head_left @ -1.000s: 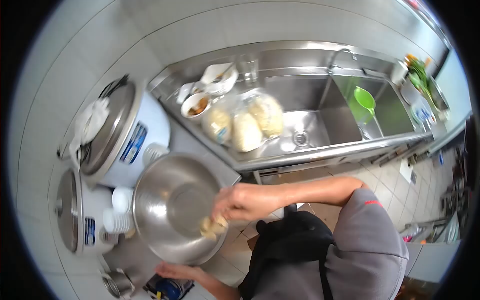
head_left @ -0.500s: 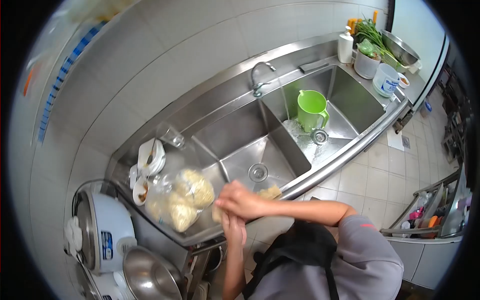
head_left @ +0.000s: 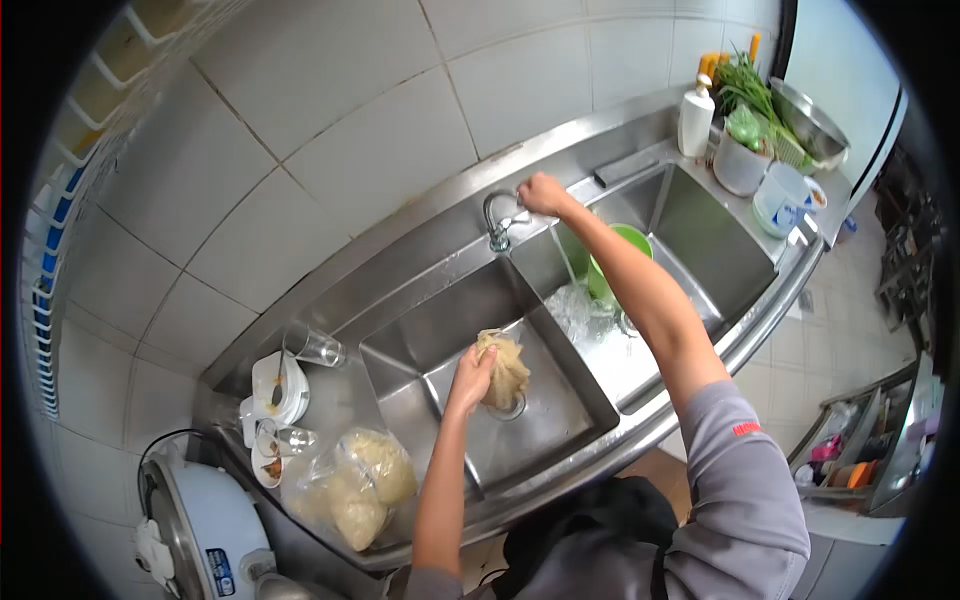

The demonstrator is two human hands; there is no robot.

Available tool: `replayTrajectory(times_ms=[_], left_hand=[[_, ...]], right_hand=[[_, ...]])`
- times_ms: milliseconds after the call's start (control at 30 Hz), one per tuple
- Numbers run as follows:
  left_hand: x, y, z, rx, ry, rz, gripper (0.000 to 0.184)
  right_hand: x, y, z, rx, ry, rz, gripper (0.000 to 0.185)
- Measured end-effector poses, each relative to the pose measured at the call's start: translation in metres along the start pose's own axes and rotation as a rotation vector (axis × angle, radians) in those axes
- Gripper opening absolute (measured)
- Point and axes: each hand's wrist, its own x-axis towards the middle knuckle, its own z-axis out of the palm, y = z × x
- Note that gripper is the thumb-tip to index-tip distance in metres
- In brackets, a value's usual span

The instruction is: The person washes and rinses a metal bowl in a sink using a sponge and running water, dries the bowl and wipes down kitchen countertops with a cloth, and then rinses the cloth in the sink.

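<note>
Over the left sink basin (head_left: 460,300), my left hand (head_left: 472,378) grips a crumpled tan cloth (head_left: 506,372), which hangs above the drain. My right hand (head_left: 542,194) is closed at the end of the curved faucet (head_left: 497,222), its fingers around the spout. A green pitcher (head_left: 622,248) stands in the right basin, partly hidden by my right forearm. Beside it lies clear plastic or splashing water; I cannot tell which.
Plastic bags of pale food (head_left: 362,485), stacked white dishes (head_left: 280,388) and a glass (head_left: 318,346) sit left of the basins. A white pump bottle (head_left: 695,118), greens (head_left: 745,85) and tubs (head_left: 780,200) stand at the right. A rice cooker (head_left: 205,520) is lower left.
My hands have come apart. The right one has moved up to the faucet, while the left has moved over the left basin with the cloth. The view has shifted from the metal bowl to the sink.
</note>
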Motion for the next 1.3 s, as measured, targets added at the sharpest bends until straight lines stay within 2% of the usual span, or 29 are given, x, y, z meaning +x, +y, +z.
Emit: replayTrajectory(times_ms=[33, 100, 167, 200, 233, 267, 300, 333, 367, 433, 500, 533, 633, 700, 733, 767, 833, 867, 900, 967, 1033, 1067, 1100, 1133, 1233, 1300], left_hand=[[0.018, -0.003, 0.001, -0.060, 0.052, -0.027, 0.037], [0.049, 0.002, 0.001, -0.167, 0.151, -0.083, 0.037], [0.088, -0.004, -0.005, -0.273, 0.085, -0.109, 0.035], [0.104, -0.002, -0.005, -0.341, 0.060, -0.130, 0.034], [0.118, 0.003, -0.004, -0.408, 0.033, -0.148, 0.033], [0.127, 0.009, -0.002, -0.504, 0.005, -0.142, 0.029], [0.134, 0.018, 0.001, -0.639, -0.014, -0.204, 0.023], [0.155, -0.005, 0.001, -0.764, 0.032, -0.287, 0.017], [0.159, -0.004, 0.001, -0.889, 0.084, -0.373, 0.016], [0.158, -0.010, 0.006, -0.947, 0.073, -0.392, 0.016], [0.161, -0.021, 0.011, -0.957, 0.088, -0.382, 0.019], [0.170, -0.031, 0.014, -0.939, 0.107, -0.356, 0.019], [0.169, -0.023, 0.024, -0.751, 0.133, -0.178, 0.013], [0.165, -0.003, 0.028, -0.577, 0.142, -0.028, 0.012], [0.172, -0.003, 0.026, -0.364, 0.113, 0.046, 0.021], [0.177, 0.001, 0.026, -0.234, 0.085, 0.092, 0.023], [0.189, 0.012, 0.026, 0.030, 0.027, 0.184, 0.027], [0.193, 0.020, 0.023, 0.292, 0.055, 0.127, 0.027], [0.196, 0.012, 0.022, 0.289, 0.092, 0.169, 0.026], [0.206, 0.004, 0.020, 0.278, 0.170, 0.263, 0.025], [0.188, 0.032, 0.013, 0.371, 0.070, 0.281, 0.028], [0.187, 0.033, 0.012, 0.442, 0.039, 0.256, 0.028], [0.180, 0.036, 0.010, 0.512, 0.005, 0.228, 0.028], [0.158, 0.059, 0.008, 0.446, -0.025, 0.175, 0.027], [0.158, 0.036, -0.002, 0.237, -0.122, 0.194, 0.027], [0.143, 0.049, -0.007, 0.267, -0.125, 0.176, 0.028]], right_hand=[[0.006, -0.002, 0.000, -0.007, -0.095, 0.016, 0.032], [-0.011, -0.026, 0.023, 0.085, -0.134, -0.054, 0.030], [-0.030, -0.042, 0.045, 0.514, -0.079, 0.109, 0.026], [-0.043, -0.047, 0.058, 0.886, 0.101, 0.167, 0.023], [-0.053, -0.045, 0.072, 1.027, 0.134, 0.335, 0.021], [-0.058, -0.035, 0.100, 1.192, 0.127, 0.475, 0.022], [-0.066, -0.023, 0.122, 1.025, 0.005, 0.433, 0.024], [-0.067, -0.016, 0.149, 1.323, -0.032, 0.603, 0.027], [-0.070, -0.017, 0.152, 1.398, -0.065, 0.638, 0.027], [-0.075, -0.012, 0.149, 1.384, -0.186, 0.670, 0.027], [-0.073, -0.008, 0.153, 1.019, -0.156, 0.520, 0.028], [-0.071, -0.005, 0.152, 0.831, -0.144, 0.443, 0.029], [-0.071, -0.002, 0.107, 0.717, -0.332, 0.417, 0.027], [-0.058, 0.017, 0.090, 0.310, -0.182, 0.148, 0.025], [-0.050, 0.021, 0.082, 0.269, -0.100, 0.166, 0.024], [-0.041, 0.018, 0.070, 0.230, -0.018, 0.185, 0.023], [-0.022, 0.024, 0.063, 0.397, 0.028, 0.331, 0.026], [-0.017, 0.022, 0.062, 0.287, 0.137, 0.304, 0.028], [-0.014, 0.022, 0.061, 0.253, 0.179, 0.292, 0.033], [-0.022, -0.002, 0.057, 0.574, 0.262, 0.210, 0.039], [-0.037, -0.041, 0.046, 0.554, 0.159, 0.088, 0.045], [-0.042, -0.059, 0.030, 0.300, 0.009, 0.086, 0.045], [-0.042, -0.057, 0.035, 0.181, -0.011, 0.000, 0.039], [-0.038, -0.051, 0.039, 0.198, 0.022, -0.012, 0.035], [-0.031, -0.043, 0.025, 0.057, 0.017, -0.031, 0.022], [-0.024, -0.028, 0.009, -0.050, 0.009, -0.092, 0.021]])
